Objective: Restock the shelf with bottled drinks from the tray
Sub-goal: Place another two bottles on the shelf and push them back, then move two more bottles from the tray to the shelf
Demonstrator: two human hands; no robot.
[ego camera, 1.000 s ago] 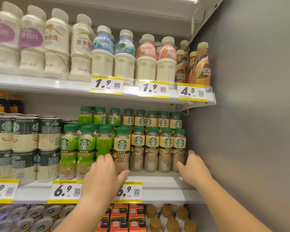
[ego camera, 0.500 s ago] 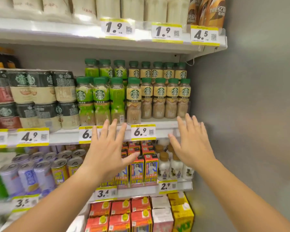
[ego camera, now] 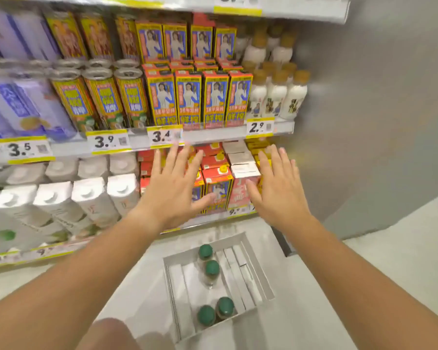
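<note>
A white cardboard tray (ego camera: 259, 276) sits on the floor below my arms. Several green-capped bottles (ego camera: 212, 268) stand upright in it, two near its back and two (ego camera: 216, 310) near its front left. My left hand (ego camera: 173, 192) hangs open with spread fingers in front of the lower shelf of cartons. My right hand (ego camera: 278, 190) is open too, level with it and to its right. Both hands are empty and well above the tray. The shelf of green-capped bottles is out of view above.
Shelves fill the left and centre: yellow cans (ego camera: 104, 99), blue-and-yellow cartons (ego camera: 202, 97), white bottles (ego camera: 276, 94), white cartons (ego camera: 61, 198). A grey side wall (ego camera: 377, 109) closes the right. My knee (ego camera: 111, 334) shows at the bottom. The pale floor (ego camera: 402, 274) surrounds the tray.
My view has dropped from the bottle shelf down to the lower shelves and the tray on the floor. Both hands have come off the shelf and lowered, fingers spread.
</note>
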